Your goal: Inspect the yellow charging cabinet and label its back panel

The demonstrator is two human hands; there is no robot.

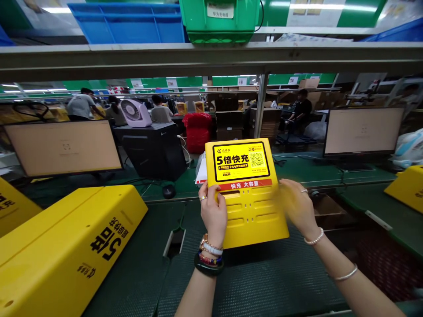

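Observation:
A yellow panel (249, 226) with a black-framed label, a QR code and a red strip is held tilted up over the dark green work surface. My left hand (213, 213) has its fingers bent over the panel's left edge, thumb on the front face near the red strip. My right hand (295, 204) is at the panel's right edge, its fingers smeared by motion; whether they touch the panel is unclear. Slots run in rows across the panel's lower half.
A large yellow housing (66, 237) lies at the left, another yellow piece (408, 189) at the far right. Behind stand two monitors (66, 147), a black computer case (152, 152) with a purple fan (135, 113), and a mouse (168, 191). A metal shelf (132, 59) spans overhead.

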